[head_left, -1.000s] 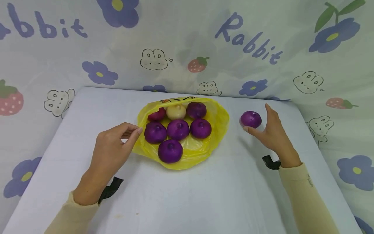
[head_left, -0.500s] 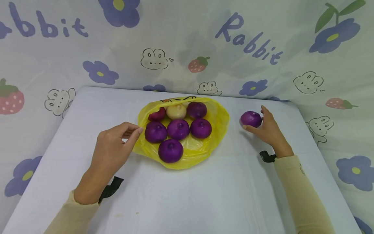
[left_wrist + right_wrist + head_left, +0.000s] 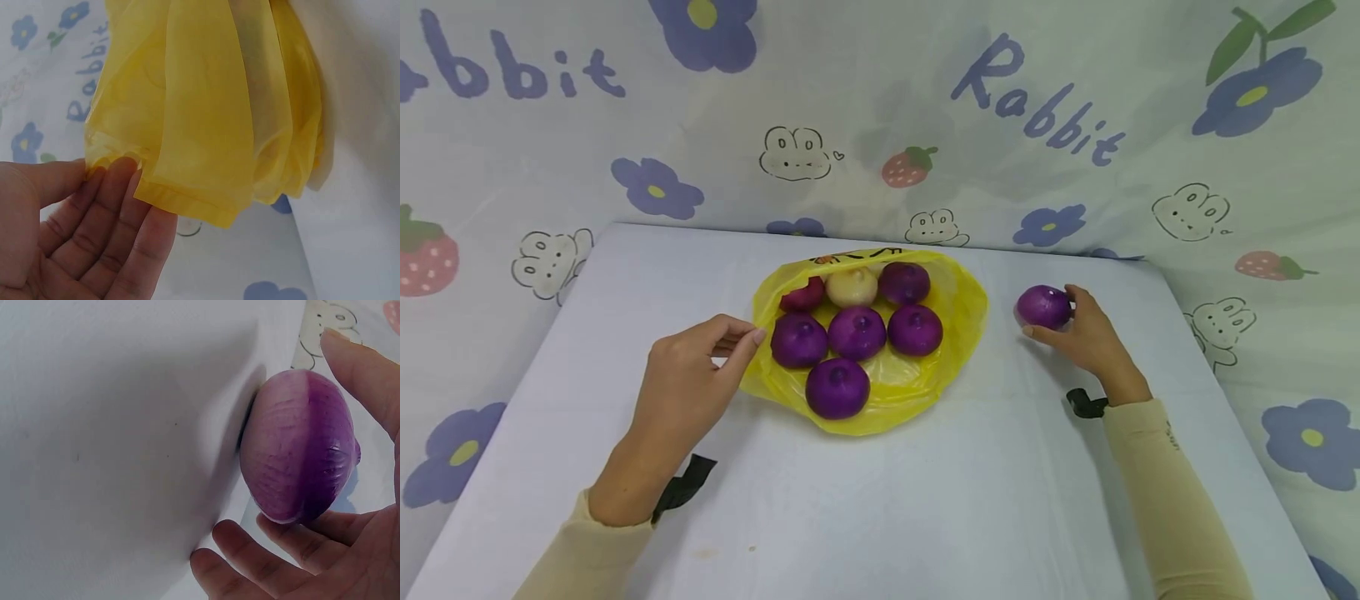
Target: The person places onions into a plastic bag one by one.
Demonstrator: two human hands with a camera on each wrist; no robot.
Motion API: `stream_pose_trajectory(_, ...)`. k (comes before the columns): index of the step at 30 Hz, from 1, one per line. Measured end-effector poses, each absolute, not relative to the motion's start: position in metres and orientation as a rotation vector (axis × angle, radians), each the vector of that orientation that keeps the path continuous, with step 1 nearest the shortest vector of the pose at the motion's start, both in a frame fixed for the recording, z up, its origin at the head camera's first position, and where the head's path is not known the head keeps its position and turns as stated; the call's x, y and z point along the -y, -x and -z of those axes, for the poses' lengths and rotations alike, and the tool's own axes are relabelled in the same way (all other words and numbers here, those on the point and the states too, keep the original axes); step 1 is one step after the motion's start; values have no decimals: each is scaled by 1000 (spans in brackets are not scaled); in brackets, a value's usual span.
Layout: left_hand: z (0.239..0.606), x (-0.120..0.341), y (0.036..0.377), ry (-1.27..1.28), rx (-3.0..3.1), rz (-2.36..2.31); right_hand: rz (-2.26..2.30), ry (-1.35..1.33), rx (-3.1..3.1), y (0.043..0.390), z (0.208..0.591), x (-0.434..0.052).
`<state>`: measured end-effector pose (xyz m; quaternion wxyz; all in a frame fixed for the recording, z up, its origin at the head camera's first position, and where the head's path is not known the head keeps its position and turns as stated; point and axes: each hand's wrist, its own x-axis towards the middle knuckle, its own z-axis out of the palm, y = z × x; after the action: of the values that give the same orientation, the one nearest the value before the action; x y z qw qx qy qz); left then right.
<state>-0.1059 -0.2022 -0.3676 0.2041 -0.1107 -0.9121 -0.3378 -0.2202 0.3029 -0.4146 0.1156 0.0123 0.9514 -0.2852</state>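
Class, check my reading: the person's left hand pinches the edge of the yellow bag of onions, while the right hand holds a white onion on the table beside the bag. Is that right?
Not quite. The onion in the right hand is the purple onion, not a white one; the head and right wrist views both show it. The rest stands: the left hand pinches the edge of the yellow bag, and the onion sits on the table beside the bag.

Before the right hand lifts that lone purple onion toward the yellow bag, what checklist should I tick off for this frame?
1. Right hand has fingers curled round the lone purple onion: ok.
2. Onion off the table: not ok, it rests there.
3. Left hand pinches the yellow bag edge: ok.
4. Bag mouth open toward the onion: cannot tell.
5. Room in the bag beside the purple onions and the pale onion: ok, bare plastic on its right side.
6. Path between onion and bag free: ok.
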Motion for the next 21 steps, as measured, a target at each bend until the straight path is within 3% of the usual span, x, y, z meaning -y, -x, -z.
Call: stream_pose_trajectory(21,368,203,106,302,2544,945,852,-77,-2820,216,422,-304)
